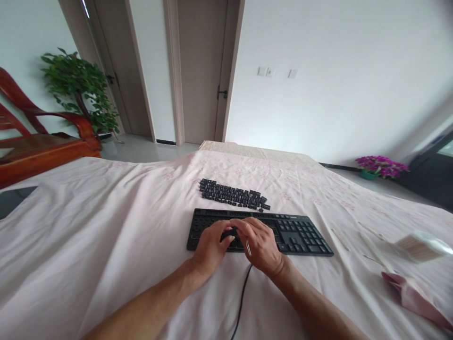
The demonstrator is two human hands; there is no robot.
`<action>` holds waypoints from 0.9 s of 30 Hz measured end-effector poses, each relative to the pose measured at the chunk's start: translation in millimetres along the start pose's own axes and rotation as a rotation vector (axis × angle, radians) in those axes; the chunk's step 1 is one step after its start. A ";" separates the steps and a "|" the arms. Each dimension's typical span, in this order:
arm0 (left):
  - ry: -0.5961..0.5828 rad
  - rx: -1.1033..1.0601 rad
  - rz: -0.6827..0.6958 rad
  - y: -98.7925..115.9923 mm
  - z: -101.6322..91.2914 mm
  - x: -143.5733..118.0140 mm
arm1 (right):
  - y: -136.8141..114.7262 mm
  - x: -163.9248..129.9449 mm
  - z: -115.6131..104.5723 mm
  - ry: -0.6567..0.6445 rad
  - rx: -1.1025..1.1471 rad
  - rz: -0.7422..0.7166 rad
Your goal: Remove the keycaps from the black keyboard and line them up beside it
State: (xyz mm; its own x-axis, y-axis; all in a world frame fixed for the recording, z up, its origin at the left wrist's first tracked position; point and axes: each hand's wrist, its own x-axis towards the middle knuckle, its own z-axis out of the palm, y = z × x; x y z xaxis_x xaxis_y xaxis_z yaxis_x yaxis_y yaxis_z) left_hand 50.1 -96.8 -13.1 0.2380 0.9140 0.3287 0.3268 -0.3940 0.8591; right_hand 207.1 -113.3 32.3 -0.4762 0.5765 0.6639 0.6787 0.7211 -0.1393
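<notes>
While both our hands rest on the black keyboard (260,231) lying on the pink bed sheet (106,226), our left hand (210,248) pinches something small and dark, seemingly a keycap (229,232). Our right hand (260,245) curls over the keys, a thin metal tool (248,247) tucked in its fingers. Many removed keycaps (231,194) lie just beyond; the right-hand keys seem still seated.

One black flat plastic keyboard (283,231) lies on the pink cloth, with one black cable (242,297). Behind it is one heap of loose black keycaps (231,194), too many and too small to count. Two bare hands, left hand (211,248) and right hand (260,245), are over the keyboard.
</notes>
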 end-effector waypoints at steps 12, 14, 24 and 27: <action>0.047 0.075 -0.017 -3.5 -23.4 11.8 | 10.8 5.5 -9.5 0.137 -0.031 0.301; 0.057 0.070 0.016 -4.3 -27.4 15.0 | 8.1 12.5 -11.3 0.000 -0.181 0.322; 0.156 0.188 0.146 -11.8 -37.0 22.9 | 45.6 43.3 0.2 -0.276 -0.039 0.429; 0.268 0.357 0.121 -20.6 -44.3 27.3 | 80.6 69.4 10.0 -0.311 -0.061 0.628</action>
State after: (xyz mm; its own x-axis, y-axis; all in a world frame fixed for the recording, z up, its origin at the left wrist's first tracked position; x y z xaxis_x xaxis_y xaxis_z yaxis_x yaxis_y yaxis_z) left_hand 9.3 -59.5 -4.4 0.0646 0.8336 0.5486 0.6172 -0.4654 0.6344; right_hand 223.2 -11.3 59.8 -0.1151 0.9665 0.2293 0.9034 0.1978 -0.3804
